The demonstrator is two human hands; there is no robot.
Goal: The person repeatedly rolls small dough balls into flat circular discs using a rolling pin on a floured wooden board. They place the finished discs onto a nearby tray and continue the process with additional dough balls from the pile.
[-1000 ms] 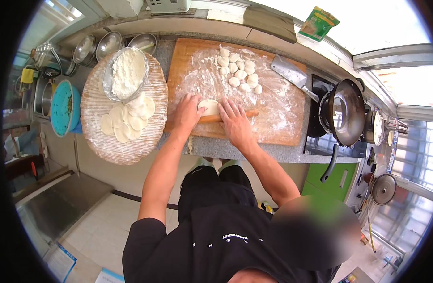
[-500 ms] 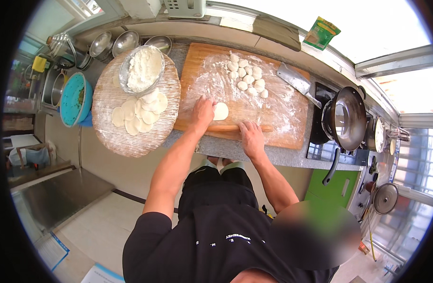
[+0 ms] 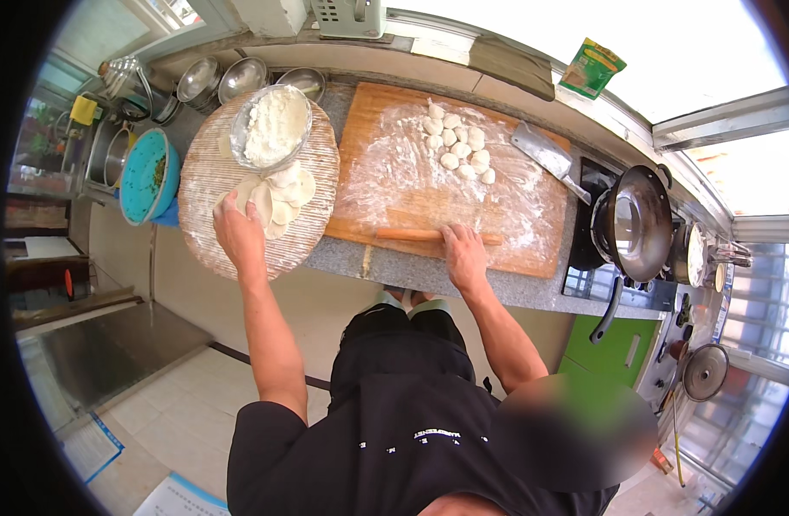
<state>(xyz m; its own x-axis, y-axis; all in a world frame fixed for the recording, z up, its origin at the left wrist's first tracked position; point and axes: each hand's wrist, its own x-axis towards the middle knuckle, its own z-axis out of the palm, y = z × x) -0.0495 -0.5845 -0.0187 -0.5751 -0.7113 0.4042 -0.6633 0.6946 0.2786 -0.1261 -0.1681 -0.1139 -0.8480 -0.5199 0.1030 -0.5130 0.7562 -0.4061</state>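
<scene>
Over the round ridged board (image 3: 201, 206) on the left, my left hand (image 3: 240, 230) pinches the edge of a thin dough wrapper (image 3: 262, 203). That wrapper lies against a pile of flat round dough wrappers (image 3: 288, 211), partly covered by my fingers. My right hand (image 3: 465, 255) is closed on the right part of a wooden rolling pin (image 3: 407, 234), which rests along the near edge of the floured cutting board (image 3: 369, 146). Several small dough lumps (image 3: 461, 148) sit at the far middle of that board.
A glass bowl of flour (image 3: 276, 127) stands on the round board's far side. To its left is a turquoise basin (image 3: 145, 185) with green filling. A cleaver (image 3: 541, 153) lies on the cutting board's right side, beside a wok (image 3: 640, 224) on the stove.
My left hand has moved left from the cutting board to the wrapper pile, taking the rolled dough wrapper along. My right hand stays on the rolling pin.
</scene>
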